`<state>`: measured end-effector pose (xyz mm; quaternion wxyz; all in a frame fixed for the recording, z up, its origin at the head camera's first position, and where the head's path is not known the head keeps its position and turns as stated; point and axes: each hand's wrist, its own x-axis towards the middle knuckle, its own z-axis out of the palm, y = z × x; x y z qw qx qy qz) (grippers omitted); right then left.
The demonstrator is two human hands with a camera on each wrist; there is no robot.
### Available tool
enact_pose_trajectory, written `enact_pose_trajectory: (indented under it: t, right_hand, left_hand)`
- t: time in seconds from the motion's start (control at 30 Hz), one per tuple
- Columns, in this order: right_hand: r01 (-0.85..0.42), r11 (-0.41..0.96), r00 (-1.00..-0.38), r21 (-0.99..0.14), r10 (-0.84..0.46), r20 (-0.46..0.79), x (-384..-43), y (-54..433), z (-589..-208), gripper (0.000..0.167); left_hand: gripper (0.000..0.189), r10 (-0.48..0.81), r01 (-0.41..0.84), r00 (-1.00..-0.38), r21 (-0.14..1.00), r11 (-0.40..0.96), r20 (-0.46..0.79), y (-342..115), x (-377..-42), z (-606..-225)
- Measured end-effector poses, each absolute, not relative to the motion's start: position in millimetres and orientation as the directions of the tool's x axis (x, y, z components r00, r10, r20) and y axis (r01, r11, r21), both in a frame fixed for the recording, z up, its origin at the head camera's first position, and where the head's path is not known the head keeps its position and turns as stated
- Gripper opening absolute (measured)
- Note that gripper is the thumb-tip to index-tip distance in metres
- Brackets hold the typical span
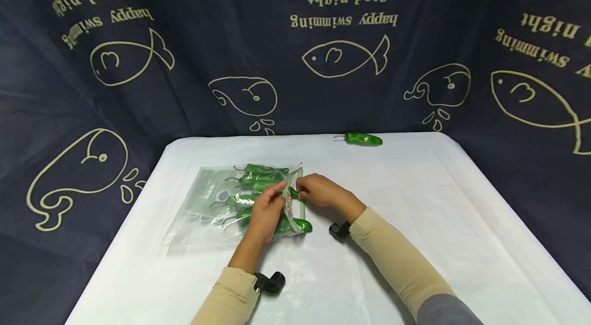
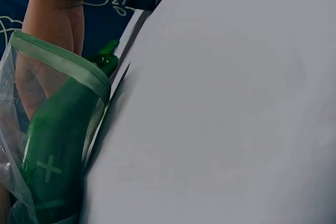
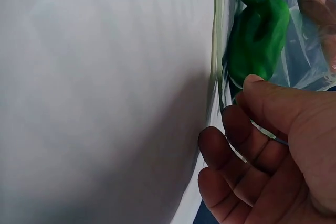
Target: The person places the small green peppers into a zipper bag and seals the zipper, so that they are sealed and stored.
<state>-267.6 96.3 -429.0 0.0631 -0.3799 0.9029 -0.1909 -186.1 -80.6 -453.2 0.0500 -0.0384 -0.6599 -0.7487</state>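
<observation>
A clear zip bag with a green edge strip lies flat on the table, several long green peppers side by side inside it. My left hand grips the upper layer at the bag's mouth, holding it raised. At the opening, my right hand has thumb and curled index finger at the tip of a green pepper, beside the bag's edge strip. Nearer me, another pepper pokes its tip out of the mouth. In the left wrist view the green strip crosses a pepper.
One more green pepper lies by itself at the table's far edge. White cloth covers the table. A dark curtain with fish and whale drawings hangs behind and at both sides.
</observation>
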Motion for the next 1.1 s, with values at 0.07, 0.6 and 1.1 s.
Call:
enact_pose_trajectory:
  t: [0.07,0.6,1.1]
  right_hand:
    - [-0.664,0.641,-0.705,-0.385,-0.708,0.035,-267.8,95.2,-429.0,0.011]
    - [-0.662,0.62,-0.691,-0.421,-0.722,0.024,-270.9,90.4,-425.9,0.018]
    - [-0.682,0.594,-0.669,-0.427,-0.742,0.036,-269.9,87.2,-427.7,0.014]
  left_hand:
    - [0.042,-0.018,0.128,-0.992,0.984,-0.123,0.126,-80.8,-186.6,-453.1]
    - [0.042,-0.02,0.102,-0.995,0.984,-0.144,0.1,-79.7,-186.0,-450.0]
    - [0.042,-0.017,0.083,-0.996,0.989,-0.122,0.082,-80.5,-183.8,-448.2]
